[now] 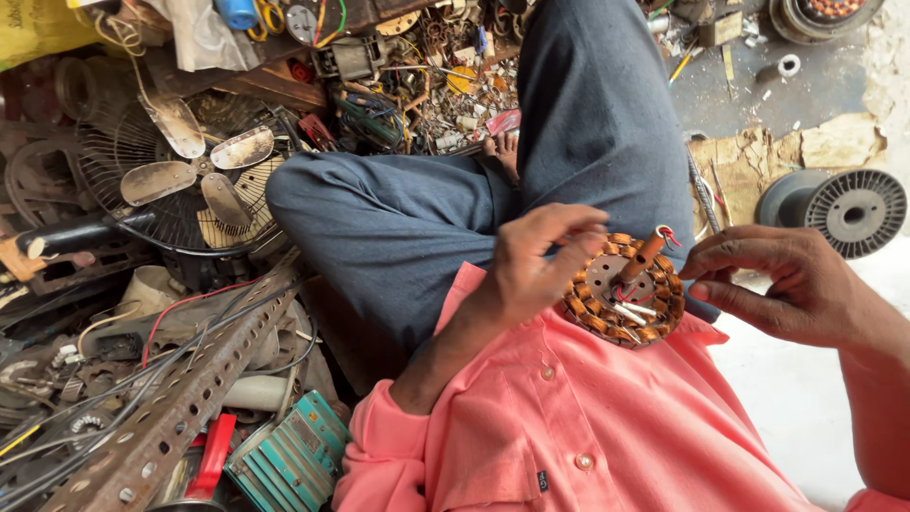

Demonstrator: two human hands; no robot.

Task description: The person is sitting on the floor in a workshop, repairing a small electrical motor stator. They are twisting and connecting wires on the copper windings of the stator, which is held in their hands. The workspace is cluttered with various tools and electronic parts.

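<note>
The widest part of the view is taken up by the grey-trousered legs (427, 218), which are crossed on the floor so that the lap serves as a support for the work. Beside them a heap of scrap is spread out: a wire fan guard with metal blades (185, 171), a slotted steel angle bar (180, 398) and a small teal ribbed box (294, 460), all left lying within arm's reach. Farther off, by the right knee, a grey wire spool (858, 210) is stood on the floor (806, 398).

The round motor stator (623, 289), ringed with copper-brown coils, is held above the lap and against the pink shirt (588, 427), tilted towards the eyes so that its face and white leads can be seen. It is steadied by the left hand (531, 270), whose fingers (578, 248) are curled over its rim. A brown sleeved lead (643, 258) is seen rising from the centre towards the right hand (787, 284); the right fingers (706, 270) are pinched nearly closed just beside the edge, though what they grip cannot be told.
</note>
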